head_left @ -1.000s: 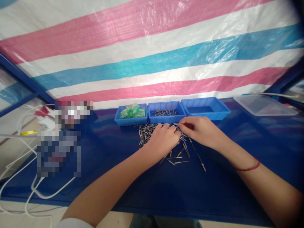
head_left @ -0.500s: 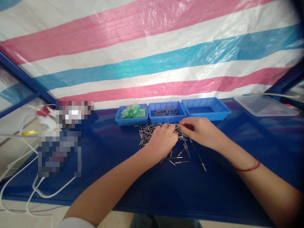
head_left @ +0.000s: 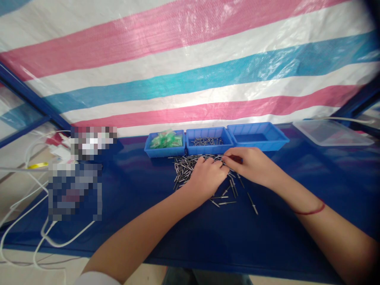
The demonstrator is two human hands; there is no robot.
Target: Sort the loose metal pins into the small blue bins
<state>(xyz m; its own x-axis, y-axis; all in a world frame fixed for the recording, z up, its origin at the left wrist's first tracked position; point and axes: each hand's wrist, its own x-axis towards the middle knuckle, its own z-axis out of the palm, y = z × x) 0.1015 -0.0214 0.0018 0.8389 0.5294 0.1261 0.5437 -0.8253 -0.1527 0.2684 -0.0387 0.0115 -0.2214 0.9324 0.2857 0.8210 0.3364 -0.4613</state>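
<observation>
A heap of metal pop rivets [head_left: 184,168] lies on the blue tabletop, with several strays scattered toward me. Over the right part of the heap is my left hand [head_left: 209,176], its fingers curled down; whatever they grip is hidden under the hand. My right hand [head_left: 249,164] is close by on the right, thumb and forefinger pinched together beside the left fingertips. What sits in that pinch is too small to make out. One loose rivet [head_left: 253,204] lies apart, below the right hand.
Behind the heap stand three blue bins in a row: one with green plastic packets [head_left: 166,139], one with rivets [head_left: 208,141], and a right-hand bin [head_left: 258,136]. A clear plastic lid [head_left: 329,132] lies at right. White cables [head_left: 44,233] trail over the left side.
My left hand has shifted slightly right, so its fingers now meet the right fingertips. The right hand has hardly moved.
</observation>
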